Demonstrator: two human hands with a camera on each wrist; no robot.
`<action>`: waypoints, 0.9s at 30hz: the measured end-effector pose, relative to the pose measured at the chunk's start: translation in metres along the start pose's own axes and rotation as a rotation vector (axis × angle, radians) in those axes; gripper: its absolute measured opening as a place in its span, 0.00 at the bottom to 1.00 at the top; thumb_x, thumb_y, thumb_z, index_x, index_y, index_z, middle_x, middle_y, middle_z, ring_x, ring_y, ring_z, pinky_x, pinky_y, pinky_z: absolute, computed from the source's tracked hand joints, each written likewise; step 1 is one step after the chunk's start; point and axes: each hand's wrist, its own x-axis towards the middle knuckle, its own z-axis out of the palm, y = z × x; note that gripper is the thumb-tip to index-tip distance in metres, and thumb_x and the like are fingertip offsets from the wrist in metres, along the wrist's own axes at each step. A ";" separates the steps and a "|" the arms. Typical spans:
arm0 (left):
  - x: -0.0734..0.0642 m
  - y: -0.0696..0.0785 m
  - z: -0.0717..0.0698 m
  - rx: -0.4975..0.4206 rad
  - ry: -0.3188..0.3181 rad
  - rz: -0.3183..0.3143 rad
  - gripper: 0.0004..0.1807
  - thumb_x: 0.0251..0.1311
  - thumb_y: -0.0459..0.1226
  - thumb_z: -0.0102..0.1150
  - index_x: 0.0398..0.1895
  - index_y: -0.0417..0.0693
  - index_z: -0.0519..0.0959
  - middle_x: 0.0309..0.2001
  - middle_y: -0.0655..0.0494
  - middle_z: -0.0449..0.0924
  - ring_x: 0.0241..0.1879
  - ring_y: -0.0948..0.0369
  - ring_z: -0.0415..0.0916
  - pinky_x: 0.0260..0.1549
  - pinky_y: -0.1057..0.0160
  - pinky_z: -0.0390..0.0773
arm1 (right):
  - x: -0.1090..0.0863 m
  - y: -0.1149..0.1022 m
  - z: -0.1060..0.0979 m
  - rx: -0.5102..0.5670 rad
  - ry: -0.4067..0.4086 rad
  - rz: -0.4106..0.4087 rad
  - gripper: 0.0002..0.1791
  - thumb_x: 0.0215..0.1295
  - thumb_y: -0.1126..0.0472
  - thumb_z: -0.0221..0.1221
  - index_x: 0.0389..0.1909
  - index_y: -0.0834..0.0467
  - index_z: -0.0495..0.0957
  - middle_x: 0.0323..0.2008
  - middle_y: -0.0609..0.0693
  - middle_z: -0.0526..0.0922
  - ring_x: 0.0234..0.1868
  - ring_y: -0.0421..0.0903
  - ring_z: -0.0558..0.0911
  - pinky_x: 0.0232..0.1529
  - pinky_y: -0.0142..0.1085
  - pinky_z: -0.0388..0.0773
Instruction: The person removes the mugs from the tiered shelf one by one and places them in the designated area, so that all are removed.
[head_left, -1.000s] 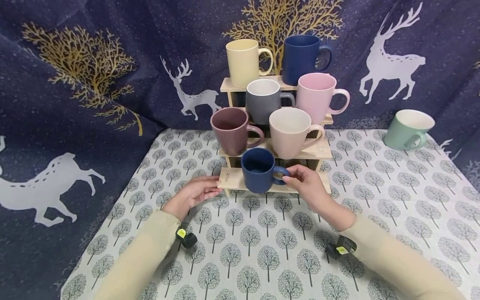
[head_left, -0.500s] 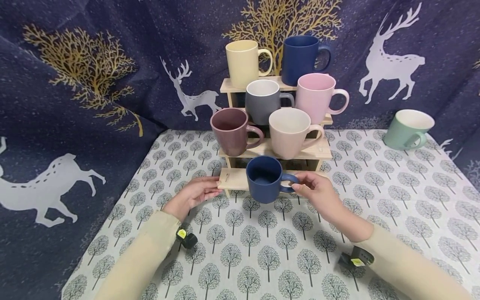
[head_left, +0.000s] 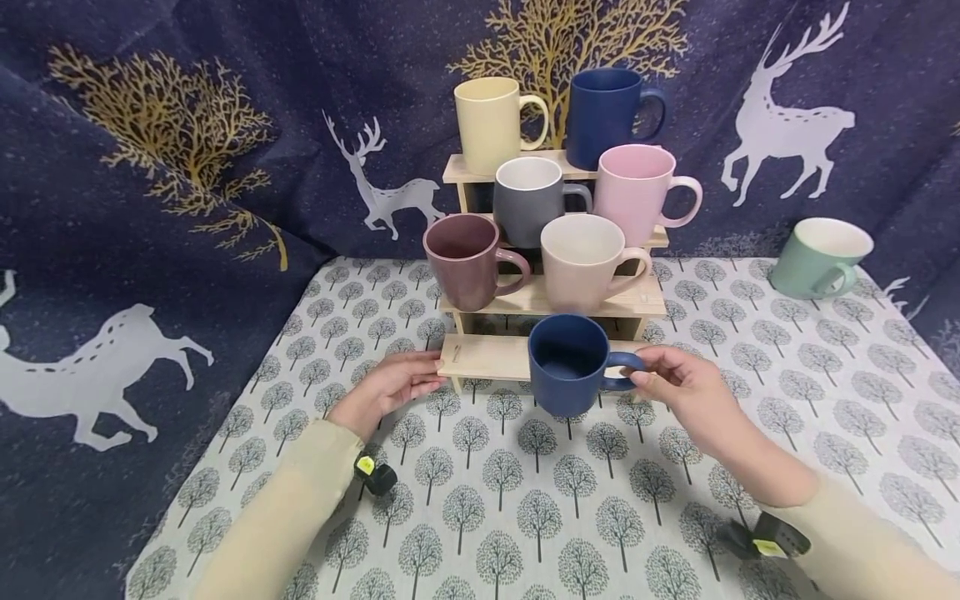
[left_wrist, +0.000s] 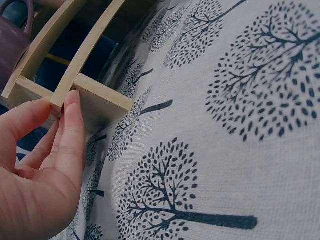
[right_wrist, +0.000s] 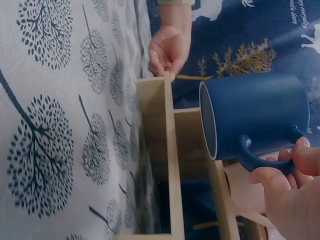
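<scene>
My right hand point(head_left: 693, 400) pinches the handle of a dark blue mug point(head_left: 566, 379), which is upright and raised off the lowest step of a tiered wooden stand point(head_left: 483, 357). In the right wrist view the mug point(right_wrist: 255, 112) stands apart from the boards, with thumb and fingers around its handle. My left hand point(head_left: 390, 387) grips the left end of that lowest step. The left wrist view has the thumb on one face of the board point(left_wrist: 75, 70) and fingers beneath it.
Higher steps carry a maroon mug point(head_left: 461, 267), a beige mug point(head_left: 577, 267), a grey mug point(head_left: 525, 204), a pink mug point(head_left: 632, 196), a yellow mug point(head_left: 486, 129) and another blue mug point(head_left: 602, 121). A green mug point(head_left: 810, 267) sits at the table's back right.
The blue mug has come off the lowest step, moving right and toward me in my right hand. My left hand keeps its place on the stand.
</scene>
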 end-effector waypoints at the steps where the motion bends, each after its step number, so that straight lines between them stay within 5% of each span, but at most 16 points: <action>1: 0.000 0.000 0.000 -0.001 0.001 -0.001 0.31 0.72 0.26 0.51 0.76 0.29 0.56 0.34 0.57 0.88 0.35 0.66 0.87 0.42 0.77 0.89 | -0.001 0.001 -0.004 0.021 -0.002 -0.006 0.13 0.70 0.74 0.58 0.43 0.53 0.84 0.38 0.31 0.87 0.34 0.31 0.86 0.39 0.21 0.88; 7: 0.001 0.001 0.001 0.002 0.007 -0.008 0.31 0.71 0.26 0.52 0.75 0.30 0.57 0.34 0.56 0.88 0.36 0.65 0.88 0.43 0.76 0.89 | -0.011 0.000 -0.026 0.019 0.049 -0.038 0.23 0.70 0.74 0.58 0.41 0.38 0.84 0.36 0.30 0.88 0.36 0.28 0.86 0.41 0.16 0.86; 16: 0.000 0.004 0.002 0.011 0.003 -0.001 0.31 0.72 0.26 0.51 0.75 0.30 0.58 0.35 0.57 0.88 0.36 0.66 0.87 0.43 0.76 0.89 | -0.022 0.002 -0.060 0.182 0.093 -0.143 0.24 0.71 0.79 0.53 0.45 0.47 0.86 0.38 0.37 0.91 0.38 0.30 0.88 0.41 0.18 0.87; 27: -0.002 0.002 0.002 -0.010 0.019 -0.017 0.31 0.72 0.26 0.51 0.75 0.30 0.58 0.35 0.56 0.88 0.36 0.65 0.88 0.44 0.75 0.90 | -0.019 0.004 -0.098 0.272 0.195 -0.159 0.20 0.71 0.79 0.52 0.41 0.53 0.87 0.37 0.39 0.91 0.37 0.30 0.87 0.40 0.15 0.85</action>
